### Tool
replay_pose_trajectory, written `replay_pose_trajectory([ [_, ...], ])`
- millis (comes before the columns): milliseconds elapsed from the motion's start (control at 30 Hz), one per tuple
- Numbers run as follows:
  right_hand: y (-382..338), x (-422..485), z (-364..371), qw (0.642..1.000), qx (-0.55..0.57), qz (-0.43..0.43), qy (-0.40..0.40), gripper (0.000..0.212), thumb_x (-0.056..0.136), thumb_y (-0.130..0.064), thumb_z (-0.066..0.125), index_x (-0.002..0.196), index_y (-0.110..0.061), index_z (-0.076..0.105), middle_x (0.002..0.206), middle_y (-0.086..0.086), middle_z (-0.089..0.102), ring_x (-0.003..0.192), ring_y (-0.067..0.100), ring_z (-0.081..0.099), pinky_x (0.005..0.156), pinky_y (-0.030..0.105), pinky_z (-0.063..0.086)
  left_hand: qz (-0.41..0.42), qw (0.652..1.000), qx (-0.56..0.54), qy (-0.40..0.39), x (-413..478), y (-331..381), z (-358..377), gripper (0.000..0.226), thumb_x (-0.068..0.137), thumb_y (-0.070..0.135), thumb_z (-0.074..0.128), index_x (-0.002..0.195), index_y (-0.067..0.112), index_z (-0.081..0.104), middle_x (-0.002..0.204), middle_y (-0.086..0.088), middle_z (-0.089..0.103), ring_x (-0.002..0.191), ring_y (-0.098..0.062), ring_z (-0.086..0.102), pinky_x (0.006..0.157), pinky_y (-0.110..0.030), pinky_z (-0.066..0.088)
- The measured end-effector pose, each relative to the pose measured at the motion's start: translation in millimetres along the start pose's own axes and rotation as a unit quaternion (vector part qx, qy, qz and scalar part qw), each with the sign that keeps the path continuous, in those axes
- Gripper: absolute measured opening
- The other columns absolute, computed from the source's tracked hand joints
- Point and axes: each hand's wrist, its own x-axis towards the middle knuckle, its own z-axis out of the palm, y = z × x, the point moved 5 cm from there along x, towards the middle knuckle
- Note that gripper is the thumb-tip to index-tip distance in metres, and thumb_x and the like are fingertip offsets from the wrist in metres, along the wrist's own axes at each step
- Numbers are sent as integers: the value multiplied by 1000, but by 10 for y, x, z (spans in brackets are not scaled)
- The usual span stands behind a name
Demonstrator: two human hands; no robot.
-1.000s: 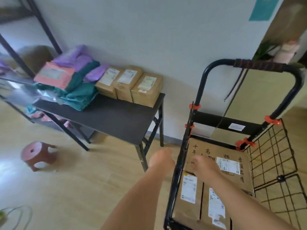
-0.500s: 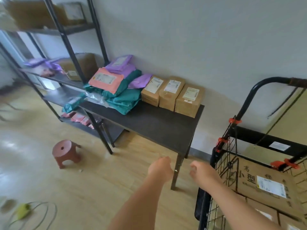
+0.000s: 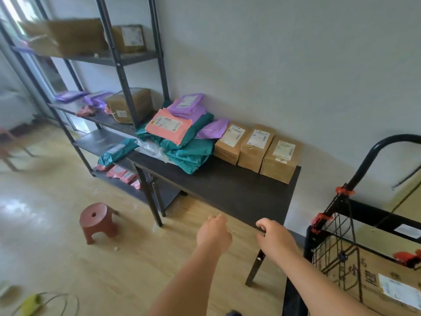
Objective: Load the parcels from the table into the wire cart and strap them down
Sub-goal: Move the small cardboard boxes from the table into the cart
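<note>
Plainly, the parcels lie in two lots along the back of the worktop. Three brown boxes stand side by side at its right end, labels up, close to the wall. Just left of them is a loose heap of soft mailers, pink and purple over green. Pushed back like this, they leave the front strip of the worktop bare, which gives room to slide a box forward before lifting it.

The cart stands just beside the worktop's right end, so each carry should be short. A large labelled carton already lies inside it. Its handle arches up on the side towards the wall, so the way in looks to be from above or from the near side.

Both arms reach forward. The left hand is loosely curled and holds nothing. The right hand has its fingers bent down and is also empty. It sits over the near right corner of the worktop; whether it touches the edge cannot be told.

My reading is that loading is partly done and strapping is not yet begun.

Further out, a stool stands on the floor well to the left. A rack with more boxes adjoins the worktop's left end.
</note>
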Motion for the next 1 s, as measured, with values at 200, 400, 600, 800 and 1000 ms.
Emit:
replay_pose_trajectory([
  [200, -218, 497, 45, 1000, 9, 2, -9, 38, 99, -27, 54, 136, -29, 50, 132, -8, 55, 102, 9, 58, 69, 17, 44, -3, 1000, 7, -2, 423, -81, -186, 45, 92, 11, 53, 136, 22, 48, 132, -1, 51, 116, -20, 55, 81, -27, 46],
  [400, -423, 1261, -29, 1000, 28, 6, -8, 37, 98, -28, 53, 135, -30, 50, 130, -8, 55, 87, 9, 53, 74, 23, 50, -4, 1000, 26, -12, 1150, -35, -453, 47, 95, 17, 54, 140, 23, 43, 133, -4, 47, 118, -23, 53, 87, -33, 49],
  [600, -617, 1966, -85, 999, 44, 11, -18, 43, 97, -28, 56, 139, -29, 46, 134, -7, 54, 90, 7, 53, 73, 21, 47, -14, 999, 46, -24, 1896, 28, -639, 48, 94, 20, 54, 141, 23, 43, 134, -3, 46, 119, -23, 52, 90, -35, 50],
  [800, -709, 2581, -121, 995, 93, 32, -31, 53, 97, -26, 57, 147, -25, 37, 139, -2, 53, 116, 14, 58, 85, 26, 49, -25, 999, 21, -16, 2490, 88, -750, 52, 94, 19, 56, 144, 21, 40, 136, -3, 47, 119, -22, 53, 90, -33, 48],
  [1000, -700, 2929, -44, 982, 160, 84, -49, 63, 96, -27, 59, 151, -21, 29, 147, 2, 47, 129, 20, 51, 97, 32, 46, -37, 999, 2, -14, 2890, 119, -783, 60, 93, 15, 54, 149, 16, 32, 149, -3, 35, 128, -25, 49, 94, -33, 44],
])
